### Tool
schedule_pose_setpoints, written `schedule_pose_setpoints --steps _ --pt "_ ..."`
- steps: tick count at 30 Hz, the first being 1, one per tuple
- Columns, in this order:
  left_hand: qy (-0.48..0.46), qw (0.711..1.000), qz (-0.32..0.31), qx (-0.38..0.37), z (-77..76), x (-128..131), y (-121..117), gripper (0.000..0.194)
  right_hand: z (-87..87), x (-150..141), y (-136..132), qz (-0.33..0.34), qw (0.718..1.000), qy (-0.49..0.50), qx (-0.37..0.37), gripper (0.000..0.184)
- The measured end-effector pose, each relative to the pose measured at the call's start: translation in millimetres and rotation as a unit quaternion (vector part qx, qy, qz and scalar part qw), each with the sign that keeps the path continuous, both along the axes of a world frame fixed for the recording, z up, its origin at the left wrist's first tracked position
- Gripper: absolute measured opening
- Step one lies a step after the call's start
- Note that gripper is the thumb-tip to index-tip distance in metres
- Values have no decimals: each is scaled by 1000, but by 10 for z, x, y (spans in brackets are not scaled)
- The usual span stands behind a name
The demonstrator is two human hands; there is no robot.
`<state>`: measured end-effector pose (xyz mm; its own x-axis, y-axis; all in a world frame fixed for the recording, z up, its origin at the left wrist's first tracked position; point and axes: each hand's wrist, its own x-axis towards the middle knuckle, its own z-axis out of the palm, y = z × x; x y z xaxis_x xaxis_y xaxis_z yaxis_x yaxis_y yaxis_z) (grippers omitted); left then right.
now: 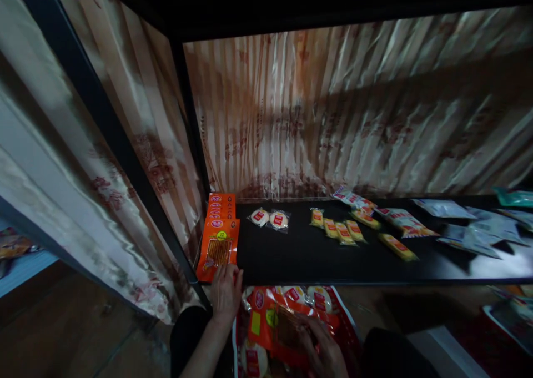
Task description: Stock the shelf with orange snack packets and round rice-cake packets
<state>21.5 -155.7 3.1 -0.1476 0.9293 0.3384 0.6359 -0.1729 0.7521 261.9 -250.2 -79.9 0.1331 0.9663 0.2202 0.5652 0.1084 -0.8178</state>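
Note:
My left hand (pixel 226 292) is at the shelf's front left corner, its fingers closed at the lower end of an orange snack packet (pixel 219 242). That packet lies on top of several like it, overlapping in a row toward the back. My right hand (pixel 320 342) grips another orange snack packet (pixel 270 322), which has a clear window showing brown strips. This one is tilted over a large red bag (pixel 345 317) on the floor side, below the shelf edge. Round white wrapped crackers (pixel 254 358) show in and around the bag. My right fingertips are partly dark and blurred.
On the black shelf (pixel 275 258) lie two wrapped round crackers (pixel 270 218), several yellow packets (pixel 343 232), red-and-white bags (pixel 408 222) and silvery packets (pixel 478 231). A black post (pixel 194 122) and curtain (pixel 137 145) bound the left. Another shelf (pixel 31 270) stands far left.

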Motion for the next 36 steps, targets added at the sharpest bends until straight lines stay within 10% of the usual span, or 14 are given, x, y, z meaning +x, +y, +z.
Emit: schedule_pose_setpoints --steps 7,14,27,36 --pt "20 994 72 83 205 -142 937 16 547 -295 719 25 1000 10 9 32" --pt "232 960 153 -38 239 -330 1497 40 906 -694 1555 91 991 96 -13 39" --pt "289 942 151 -86 287 -247 1966 43 649 -1184 3272 71 984 162 10 36" --pt "270 932 162 -180 149 -328 2130 49 686 -1406 3786 84 996 -18 -32 31"
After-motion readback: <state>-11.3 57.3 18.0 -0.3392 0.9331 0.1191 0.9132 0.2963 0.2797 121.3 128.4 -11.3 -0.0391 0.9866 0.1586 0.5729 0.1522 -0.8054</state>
